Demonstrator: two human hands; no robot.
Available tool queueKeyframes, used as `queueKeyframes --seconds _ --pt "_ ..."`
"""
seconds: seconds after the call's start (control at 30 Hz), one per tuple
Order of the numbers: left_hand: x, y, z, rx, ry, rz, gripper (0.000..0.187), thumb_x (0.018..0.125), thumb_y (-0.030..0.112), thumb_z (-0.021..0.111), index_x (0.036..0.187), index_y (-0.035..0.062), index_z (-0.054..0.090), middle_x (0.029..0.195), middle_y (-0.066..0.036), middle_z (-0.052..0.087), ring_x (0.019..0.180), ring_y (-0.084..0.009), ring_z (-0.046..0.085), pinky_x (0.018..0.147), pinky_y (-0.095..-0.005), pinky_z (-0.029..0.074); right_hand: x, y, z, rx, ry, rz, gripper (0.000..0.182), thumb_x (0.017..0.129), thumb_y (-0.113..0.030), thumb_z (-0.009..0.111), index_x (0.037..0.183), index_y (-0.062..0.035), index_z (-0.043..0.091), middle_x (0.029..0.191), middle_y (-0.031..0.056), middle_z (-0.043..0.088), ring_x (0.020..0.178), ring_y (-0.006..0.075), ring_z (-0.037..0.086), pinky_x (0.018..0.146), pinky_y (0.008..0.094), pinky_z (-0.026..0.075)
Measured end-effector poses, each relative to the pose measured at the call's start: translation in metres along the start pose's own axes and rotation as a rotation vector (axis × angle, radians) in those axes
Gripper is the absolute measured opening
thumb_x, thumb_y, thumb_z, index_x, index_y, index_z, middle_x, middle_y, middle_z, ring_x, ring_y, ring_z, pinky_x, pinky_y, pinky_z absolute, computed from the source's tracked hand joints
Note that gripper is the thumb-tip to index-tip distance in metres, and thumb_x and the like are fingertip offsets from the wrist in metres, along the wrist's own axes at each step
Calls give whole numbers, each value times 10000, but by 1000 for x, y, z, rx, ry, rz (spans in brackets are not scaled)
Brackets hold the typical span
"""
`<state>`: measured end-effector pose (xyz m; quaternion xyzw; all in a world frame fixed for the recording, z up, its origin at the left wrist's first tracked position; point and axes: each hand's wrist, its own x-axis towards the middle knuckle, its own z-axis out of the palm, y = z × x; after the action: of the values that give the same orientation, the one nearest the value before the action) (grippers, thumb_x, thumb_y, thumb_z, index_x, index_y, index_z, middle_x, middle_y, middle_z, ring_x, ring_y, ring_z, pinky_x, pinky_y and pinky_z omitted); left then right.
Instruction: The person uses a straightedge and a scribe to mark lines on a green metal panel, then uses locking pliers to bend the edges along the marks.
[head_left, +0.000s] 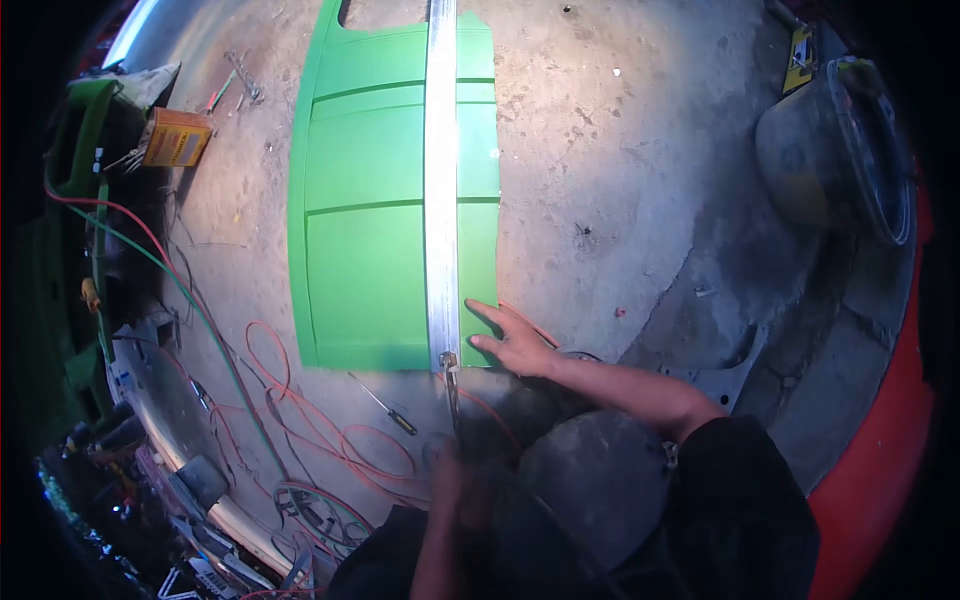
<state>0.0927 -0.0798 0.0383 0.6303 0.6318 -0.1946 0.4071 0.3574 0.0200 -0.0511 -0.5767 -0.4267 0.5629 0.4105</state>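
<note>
A green sheet-metal panel point(365, 260), like a vehicle door, lies on the floor with creases across it. Along its length runs a long silvery metal bar point(441, 180). Clamp pliers point(449, 372) grip the bar's near end at the panel's edge, their handles pointing toward me. My right hand point(515, 345) rests on the panel's near right corner, fingers spread and holding nothing. Close to the end of the plier handles is my left hand point(445, 462), dark and blurred, its fingers not readable. A screwdriver point(400, 418) lies left of the pliers.
Orange hose point(350, 450) and green hose point(215, 325) trail over the concrete floor at left. A yellow-orange can point(178, 140) stands at upper left. On the right are a large rounded part point(815, 160) and a red surface point(880, 440). Assorted tools crowd the lower left.
</note>
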Motion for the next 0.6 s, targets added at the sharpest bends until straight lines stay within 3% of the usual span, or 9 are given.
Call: queueKeyframes --seconds 0.2,0.27,0.33,0.4,0.43,0.53,0.6 --pt "7 4 0 -31 -34 -112 311 890 81 568 1190 3 545 990 -233 673 960 -417 665 787 -486 489 -1 -2 -1 247 -102 145 578 882 -103 735 1427 -105 544 1294 168 621 1228 216 562 1073 322 407" --pt "0 -6 5 -48 114 148 328 875 57 577 1198 9 541 980 -250 670 964 -453 653 790 -504 486 -4 5 3 385 -153 284 594 861 -92 760 1418 -103 555 1311 144 620 1217 199 561 1070 311 409" --pt "-6 -1 4 -15 76 44 331 871 49 578 1196 6 539 993 -265 665 976 -473 639 795 -521 481 -12 8 15 513 -201 422 609 840 -80 785 1408 -101 566 1328 121 620 1205 183 559 1068 299 411" --pt "-4 9 0 15 45 -20 333 867 41 579 1195 2 536 1005 -281 659 989 -493 624 801 -538 475 -17 6 21 340 -95 308 619 819 -67 801 1396 -101 579 1316 116 624 1182 172 565 1040 292 429" --pt "-2 13 -2 11 23 -32 324 871 47 579 1189 -1 531 1006 -293 653 994 -502 614 802 -550 469 -18 8 26 264 -9 202 589 801 -101 819 1355 -120 621 1190 138 651 1166 216 592 1011 310 446" --pt "-2 28 -10 13 -13 -97 293 889 97 565 1164 0 531 969 -310 656 972 -516 613 821 -577 464 -21 12 34 182 62 55 566 795 -111 827 1330 -115 641 1214 150 646 1170 221 591 1018 315 444" --pt "-2 31 -11 14 -19 -153 278 903 139 553 1146 5 536 933 -314 664 945 -519 623 839 -591 464 -20 13 36 213 61 80 543 796 -114 827 1311 -111 654 1220 147 646 1171 217 591 1021 315 443"
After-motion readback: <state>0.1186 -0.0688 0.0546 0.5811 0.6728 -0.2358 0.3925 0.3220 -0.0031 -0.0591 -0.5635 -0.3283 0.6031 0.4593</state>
